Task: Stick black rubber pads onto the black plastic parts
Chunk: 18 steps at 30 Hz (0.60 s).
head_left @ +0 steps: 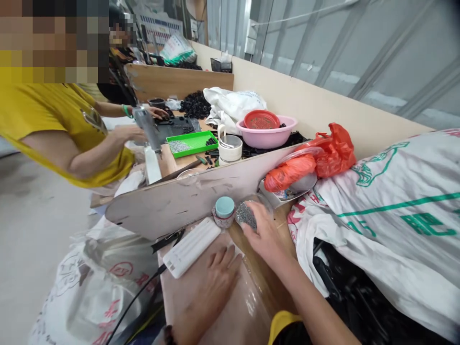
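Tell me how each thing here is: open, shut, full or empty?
small jar, shut, teal lid on.
clear bowl, open, holds metal bits.
left hand, open, flat on the tabletop.
right hand, resting on the metal bits.
green tray, partly filled.
pink basin, red dish inside.

The jar lid (224,206) was blue-green; the bag of tiny bits (246,215) was shiny grey; the basin (284,130) was pink; the tray (197,139) was bright green; the sack (395,187) was white with green lines.

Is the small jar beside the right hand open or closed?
Closed: a round teal lid sits flat on the small clear jar, covering its mouth.
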Available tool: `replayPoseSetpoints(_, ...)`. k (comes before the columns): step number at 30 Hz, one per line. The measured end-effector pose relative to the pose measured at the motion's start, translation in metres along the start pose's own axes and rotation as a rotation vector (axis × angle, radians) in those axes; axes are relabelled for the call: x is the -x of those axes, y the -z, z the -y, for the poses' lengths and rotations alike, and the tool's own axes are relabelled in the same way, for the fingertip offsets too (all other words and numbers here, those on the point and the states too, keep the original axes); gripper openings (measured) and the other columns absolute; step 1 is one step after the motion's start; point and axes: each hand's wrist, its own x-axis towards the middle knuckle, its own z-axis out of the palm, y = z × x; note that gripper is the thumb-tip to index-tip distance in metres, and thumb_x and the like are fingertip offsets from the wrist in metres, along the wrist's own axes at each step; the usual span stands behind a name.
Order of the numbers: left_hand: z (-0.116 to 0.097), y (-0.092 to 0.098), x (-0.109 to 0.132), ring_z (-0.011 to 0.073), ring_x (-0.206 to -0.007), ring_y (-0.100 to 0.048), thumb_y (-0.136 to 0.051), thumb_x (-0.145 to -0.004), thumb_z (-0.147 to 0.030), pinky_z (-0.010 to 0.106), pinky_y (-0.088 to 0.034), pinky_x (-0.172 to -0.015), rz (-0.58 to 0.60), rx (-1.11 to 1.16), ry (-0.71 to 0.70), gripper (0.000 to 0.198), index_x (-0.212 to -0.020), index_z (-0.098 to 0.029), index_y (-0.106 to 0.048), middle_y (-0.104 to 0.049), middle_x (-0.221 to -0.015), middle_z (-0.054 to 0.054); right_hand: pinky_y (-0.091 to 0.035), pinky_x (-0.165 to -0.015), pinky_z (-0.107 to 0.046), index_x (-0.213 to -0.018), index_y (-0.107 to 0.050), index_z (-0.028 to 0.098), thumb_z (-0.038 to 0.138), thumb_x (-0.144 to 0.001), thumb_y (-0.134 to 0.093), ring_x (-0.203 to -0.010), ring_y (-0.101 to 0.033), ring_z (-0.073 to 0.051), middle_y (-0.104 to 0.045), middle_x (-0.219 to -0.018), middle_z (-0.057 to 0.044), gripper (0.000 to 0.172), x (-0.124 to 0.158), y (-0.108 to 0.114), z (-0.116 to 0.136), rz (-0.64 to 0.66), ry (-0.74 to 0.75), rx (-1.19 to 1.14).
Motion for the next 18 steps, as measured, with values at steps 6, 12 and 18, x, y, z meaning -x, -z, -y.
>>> replayPoseSetpoints(6, 0.005, -0.014, -0.007, 0.0303, -0.118, -0.048, -0.041, -0.08, 0.0, 0.045, -0.042, -0.095, -0.033, -0.072, 0.057, 0.04, -0.113, -0.015, -0.058, -0.057, -0.123, 0.013, -0.048, -0.088, -0.038, -0.106, -0.058, 0.017, 0.014, -0.082, -0.047, -0.105, -0.057, -0.023, -0.058, -0.113, -0.011, 0.027, 0.033, 0.004, -0.017, 0.066, -0.058, 0.014)
replayPoseSetpoints(12, 0.004, -0.02, -0.011, 0.0308, -0.118, -0.048, -0.039, -0.077, 0.004, 0.046, -0.041, -0.097, -0.149, -0.112, 0.094, 0.042, -0.112, -0.01, -0.058, -0.056, -0.123, 0.017, -0.048, -0.086, -0.034, -0.102, -0.059, 0.017, 0.011, -0.082, -0.048, -0.098, -0.06, -0.02, -0.062, -0.107, -0.009, 0.023, 0.047, 0.003, -0.016, 0.113, -0.074, 0.013)
replayPoseSetpoints(18, 0.001, -0.012, -0.01, 0.0276, -0.109, -0.053, -0.034, -0.081, -0.001, 0.042, -0.046, -0.091, -0.345, -0.069, 0.118, 0.036, -0.109, -0.012, -0.054, -0.059, -0.112, 0.015, -0.049, -0.08, -0.031, -0.098, -0.059, 0.019, 0.01, -0.082, -0.048, -0.09, -0.061, -0.019, -0.063, -0.098, -0.006, 0.022, 0.053, 0.004, -0.013, 0.124, -0.09, 0.084)
